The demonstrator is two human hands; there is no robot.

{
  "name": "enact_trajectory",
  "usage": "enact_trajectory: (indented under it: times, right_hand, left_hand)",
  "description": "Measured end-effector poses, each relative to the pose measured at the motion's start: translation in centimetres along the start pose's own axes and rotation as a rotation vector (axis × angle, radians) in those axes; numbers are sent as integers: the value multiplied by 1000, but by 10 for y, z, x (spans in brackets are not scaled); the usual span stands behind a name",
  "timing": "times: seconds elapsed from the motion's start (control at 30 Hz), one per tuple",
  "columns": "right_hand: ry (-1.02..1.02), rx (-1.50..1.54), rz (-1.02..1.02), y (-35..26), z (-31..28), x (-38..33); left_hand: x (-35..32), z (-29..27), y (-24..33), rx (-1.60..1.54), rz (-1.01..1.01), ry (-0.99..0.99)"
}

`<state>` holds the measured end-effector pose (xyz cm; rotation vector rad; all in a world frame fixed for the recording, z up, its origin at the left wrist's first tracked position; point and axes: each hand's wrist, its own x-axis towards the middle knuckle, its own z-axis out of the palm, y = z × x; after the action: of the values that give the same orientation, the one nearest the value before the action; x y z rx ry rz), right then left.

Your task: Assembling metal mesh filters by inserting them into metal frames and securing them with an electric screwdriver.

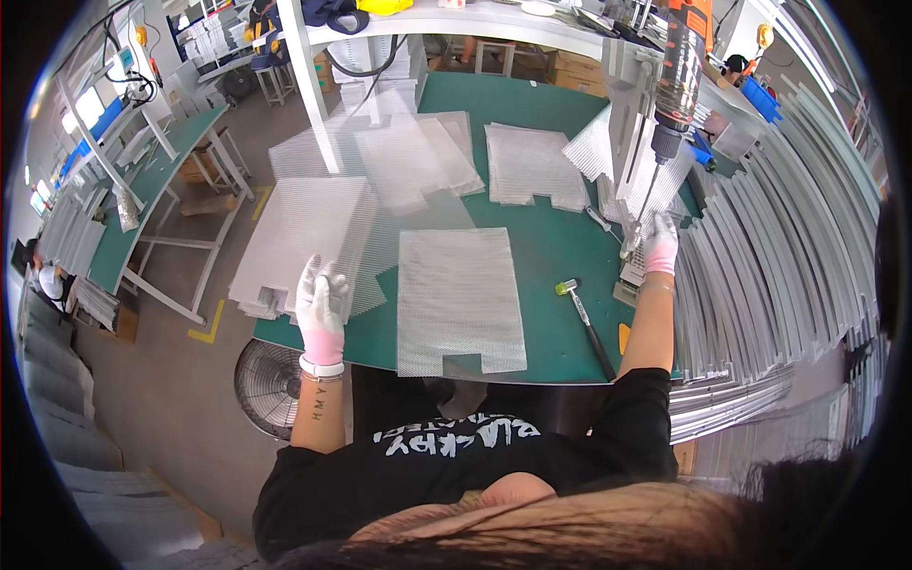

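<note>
A worker in white-and-pink gloves stood at the near edge of a green workbench point(551, 256) strewn with perforated metal mesh sheets. The left hand point(320, 313), fingers spread and unclenched, rested on the stack of mesh sheets point(304, 233) that overhung the bench's left edge; whether it gripped the top sheet could not be told. The right hand point(660, 245) reached to the right edge of the bench, fingers curled at the foot of a light metal part point(629, 123) standing under a hanging orange power screwdriver point(680, 66); what it grasped, if anything, could not be made out. A single mesh sheet point(459, 299) with a notch in its near side lay flat at the middle of the near edge, between the two arms. A small mallet point(584, 323) with a yellow-green head and dark handle lay just to that sheet's right. More mesh sheets point(532, 163) lay toward the far edge. Long grey metal strips point(779, 247) were stacked beyond the right edge, and a floor fan point(268, 385) stood below the near left corner
</note>
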<state>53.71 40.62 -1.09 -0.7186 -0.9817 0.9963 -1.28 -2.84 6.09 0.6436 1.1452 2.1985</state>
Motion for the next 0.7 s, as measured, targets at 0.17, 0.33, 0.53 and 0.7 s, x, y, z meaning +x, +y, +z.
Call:
enact_trajectory:
  times: [0.17,0.33,0.53,0.7]
  right_hand:
    - [78,-220,158,-11,46,-49]
    - [-427,-572,-148,-82,139,-191]
    - [-663,-783,229,-103,197,-335]
    - [-614,-939,139,-86,191,-349]
  left_hand:
    - [-20,-6,-17,40,-84,-124]
    - [-44,5,-32,114,-175,-182]
    - [-76,24,-54,665,36,-179]
    - [-84,24,-51,1340,188,-453]
